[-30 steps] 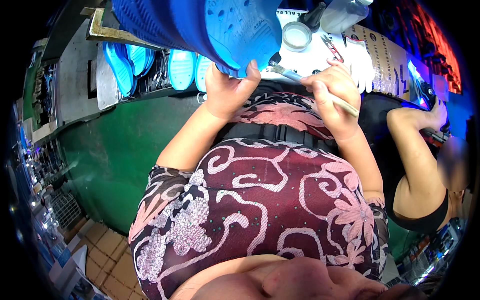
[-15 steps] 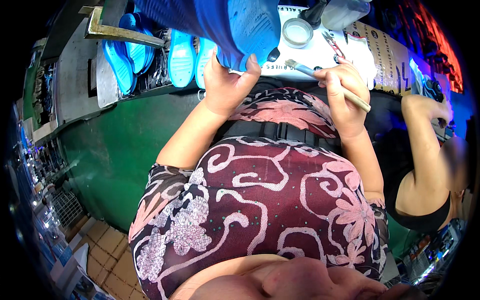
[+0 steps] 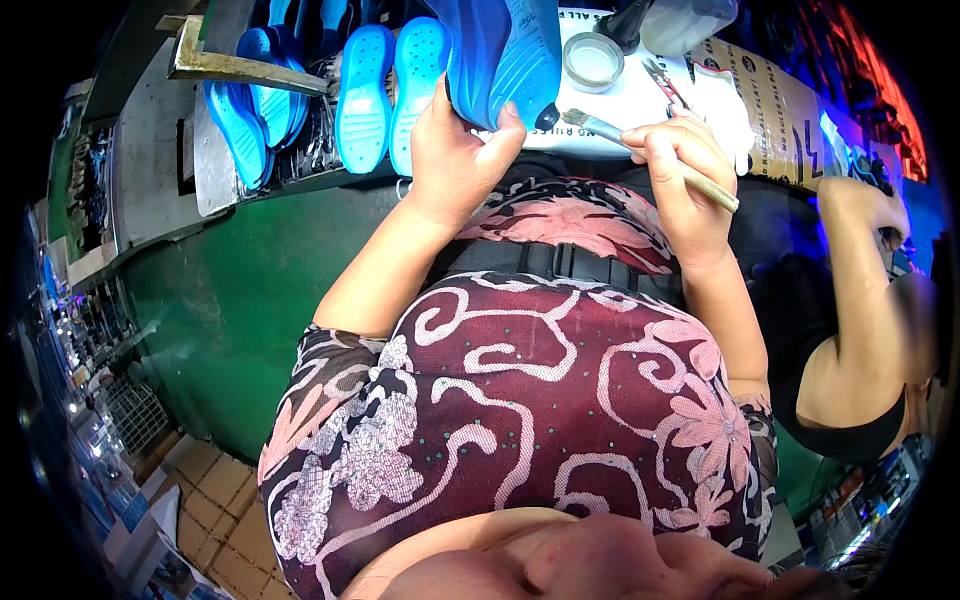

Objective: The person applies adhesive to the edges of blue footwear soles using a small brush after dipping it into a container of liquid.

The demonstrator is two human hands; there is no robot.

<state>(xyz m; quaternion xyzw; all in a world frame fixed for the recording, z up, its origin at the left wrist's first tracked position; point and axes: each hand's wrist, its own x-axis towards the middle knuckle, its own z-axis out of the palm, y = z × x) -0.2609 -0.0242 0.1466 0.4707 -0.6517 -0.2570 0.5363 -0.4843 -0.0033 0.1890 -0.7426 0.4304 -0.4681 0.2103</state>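
Observation:
My left hand (image 3: 460, 145) grips a blue shoe (image 3: 525, 65) near its lower end, with the thumb on its ridged sole. The shoe is tilted, and a small black patch (image 3: 547, 116) shows at its lower right tip. Closed round a paintbrush (image 3: 597, 127), my right hand (image 3: 690, 165) is just to the right of the shoe. The brush's bristles point left, a little apart from the black patch, and its pale handle sticks out behind the fingers. Beyond the brush, a round open container (image 3: 592, 62) with whitish contents stands on the white work surface (image 3: 640, 95).
Light blue soles (image 3: 365, 100) lie left of the shoe, with more stacked soles (image 3: 270, 85) beside a metal bracket (image 3: 245, 68). A dark bottle (image 3: 628, 28), a translucent bottle (image 3: 690, 22) and red-handled pliers (image 3: 668, 85) are at the back. A co-worker's arm (image 3: 858, 270) is at right.
The shoe has tilted in my left hand, uncovering more of the soles behind it. My right hand has brought the brush slightly left and up. The co-worker's arm has shifted a little.

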